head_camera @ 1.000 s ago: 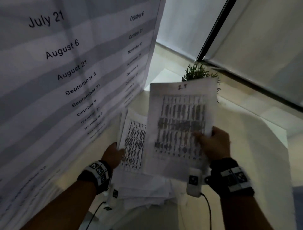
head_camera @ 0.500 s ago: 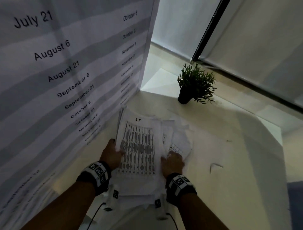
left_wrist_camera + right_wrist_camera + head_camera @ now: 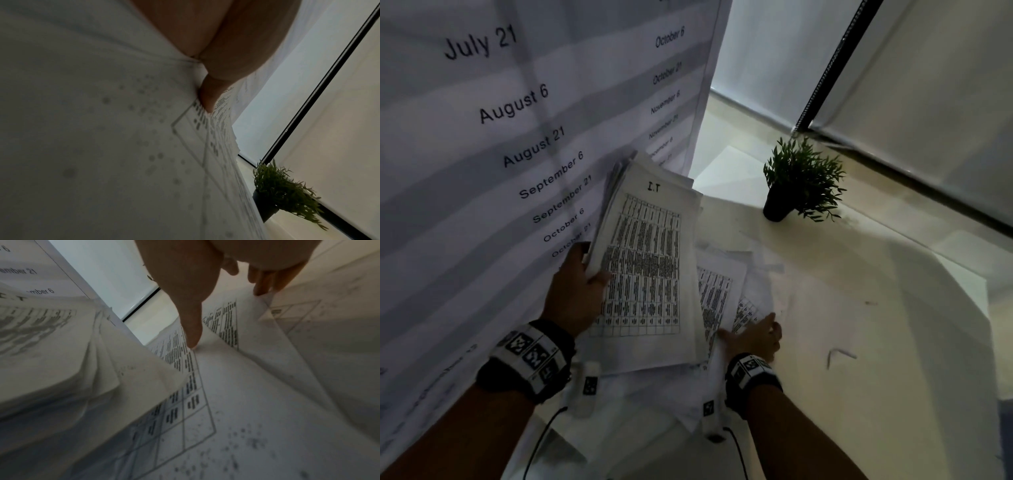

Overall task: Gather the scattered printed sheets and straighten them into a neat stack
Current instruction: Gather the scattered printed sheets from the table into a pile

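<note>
My left hand [image 3: 577,294] gripped the gathered bundle of white printed sheets with black tables [image 3: 650,260] by its left edge, thumb clamped over the top page marked "I.T", fingers behind. The bundle was tilted up off the pale cream table [image 3: 859,342], its far end leaning toward the big white hanging date chart [image 3: 517,102], well left of the small green potted plant in a black pot [image 3: 796,181]. In the left wrist view only the thumb [image 3: 207,95] showed, pressed on the top page.

My right hand [image 3: 755,337] lay flat, fingers spread and not closed on anything, on the loose white printed sheets [image 3: 717,294] lying on the table just right of the bundle, nearer me than the plant. The right wrist view showed the thumb tip [image 3: 192,337] touching a printed page and the other fingertips [image 3: 261,288] at a curled-up page edge; no pinch visible.

Step, as I judged it: mid-gather, one batch collected, more sheets loose beside and under the bundle. Edges fanned, corners stuck out, so no squaring done yet.

Next move likely called for sliding or pinching the loose sheets with the right hand and feeding them onto the bundle. After that, both hands on the sides and tapping an edge on the table to square it. Risk: the one-sided grip could let pages slip out.
</note>
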Available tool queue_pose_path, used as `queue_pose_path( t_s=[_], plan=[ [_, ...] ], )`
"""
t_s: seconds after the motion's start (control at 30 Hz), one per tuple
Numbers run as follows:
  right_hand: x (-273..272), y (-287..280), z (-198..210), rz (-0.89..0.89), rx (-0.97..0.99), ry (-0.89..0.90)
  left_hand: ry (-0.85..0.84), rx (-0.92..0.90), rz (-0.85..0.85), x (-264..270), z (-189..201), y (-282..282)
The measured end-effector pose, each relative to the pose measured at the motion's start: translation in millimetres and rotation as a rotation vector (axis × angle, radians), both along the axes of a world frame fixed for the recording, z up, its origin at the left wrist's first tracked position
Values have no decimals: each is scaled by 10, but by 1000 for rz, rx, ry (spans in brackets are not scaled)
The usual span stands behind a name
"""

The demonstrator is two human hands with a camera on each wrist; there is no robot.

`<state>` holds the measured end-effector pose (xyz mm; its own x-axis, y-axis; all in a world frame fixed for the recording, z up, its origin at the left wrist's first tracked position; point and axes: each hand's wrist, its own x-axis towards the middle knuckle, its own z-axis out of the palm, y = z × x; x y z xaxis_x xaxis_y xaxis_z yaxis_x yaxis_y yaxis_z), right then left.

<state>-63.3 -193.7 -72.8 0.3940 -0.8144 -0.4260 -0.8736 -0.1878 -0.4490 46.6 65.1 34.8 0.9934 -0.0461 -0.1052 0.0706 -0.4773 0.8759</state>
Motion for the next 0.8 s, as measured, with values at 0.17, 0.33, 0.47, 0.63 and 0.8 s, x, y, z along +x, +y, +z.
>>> queue_pose_path(
  t_s=[0.17, 0.33, 0.47, 0.63, 0.8],
  plan=[
    [68, -42, -46, 11, -2, -247, 19, -4, 5, -15, -25, 13],
    [108, 86, -40, 164, -55, 149, 34, -39, -5, -4, -57, -42],
    [197, 102, -136, 129, 2, 83, 42, -42, -6, 8, -59, -42],
    [182, 46, -167, 94, 84, -12, 52, -63, 0, 12, -29, -9],
    [109, -93, 159, 61, 27, -202, 83, -110, 6, 13, -103, 23]
  ],
)
